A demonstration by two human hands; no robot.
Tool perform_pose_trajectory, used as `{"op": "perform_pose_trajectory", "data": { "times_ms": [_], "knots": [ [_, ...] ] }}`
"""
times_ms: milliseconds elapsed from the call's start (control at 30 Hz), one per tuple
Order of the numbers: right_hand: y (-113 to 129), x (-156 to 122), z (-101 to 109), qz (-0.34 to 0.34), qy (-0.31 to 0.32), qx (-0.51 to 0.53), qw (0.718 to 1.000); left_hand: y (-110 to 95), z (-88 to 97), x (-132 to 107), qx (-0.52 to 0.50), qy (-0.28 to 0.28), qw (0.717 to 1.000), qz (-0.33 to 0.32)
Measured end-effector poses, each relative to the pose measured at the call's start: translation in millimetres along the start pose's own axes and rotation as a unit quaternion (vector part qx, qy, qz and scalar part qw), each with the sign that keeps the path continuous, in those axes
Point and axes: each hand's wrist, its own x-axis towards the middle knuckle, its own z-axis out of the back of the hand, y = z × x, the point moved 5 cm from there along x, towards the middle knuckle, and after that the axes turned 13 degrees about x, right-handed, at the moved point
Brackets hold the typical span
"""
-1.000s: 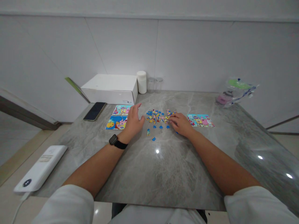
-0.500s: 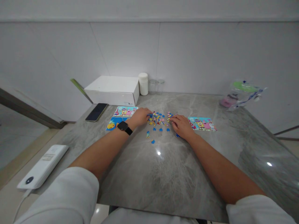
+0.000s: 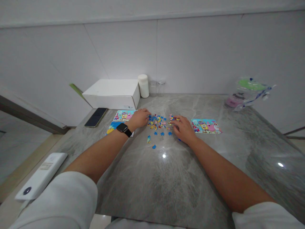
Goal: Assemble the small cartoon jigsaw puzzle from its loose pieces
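A loose pile of small jigsaw puzzle pieces [image 3: 157, 121], blue, yellow and pink, lies mid-table. At its left edge rests my left hand [image 3: 140, 117], fingers stretched out and touching the outer pieces; a black watch [image 3: 124, 128] is on that wrist. My right hand [image 3: 184, 128] is at the pile's right side, with thumb and fingers apart over a few pieces. Several single pieces lie nearer to me, among them a blue piece [image 3: 154, 146]. Beside my right hand is a cartoon picture card [image 3: 206, 126]. Under my left wrist lies a blue card [image 3: 114, 127], partly covered.
A white box [image 3: 109, 98], a white bottle [image 3: 143, 86] and two clear glasses [image 3: 157, 89] stand by the wall. On the left are a phone [image 3: 96, 117] and a white power bank [image 3: 41, 175] with a cable. A plastic bag [image 3: 247, 92] sits at the back right.
The view has tilted and shifted slightly. My right thumb and fingers have spread a little apart. My left hand stays at the pile's left edge, with little visible movement.
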Motion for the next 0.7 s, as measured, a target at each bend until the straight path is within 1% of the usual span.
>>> {"op": "perform_pose_trajectory", "data": {
  "times_ms": [167, 300, 533, 700],
  "knots": [
    [2, 0, 2, -0.003, -0.008, 0.017, 1.000, -2, -0.8, 9, -0.014, 0.000, 1.000, -0.013],
    [4, 0, 4, -0.003, -0.016, 0.017, 1.000, -5, -1.0, 16, -0.018, 0.005, 1.000, -0.011],
    [7, 1, 9, 0.008, -0.039, 0.020, 0.999, -6, -6.8, 26, -0.009, 0.040, 0.999, -0.019],
    [12, 3, 14, 0.008, -0.052, 0.022, 0.998, -3, -10.7, 30, -0.023, 0.047, 0.998, -0.016]
  ]
}}
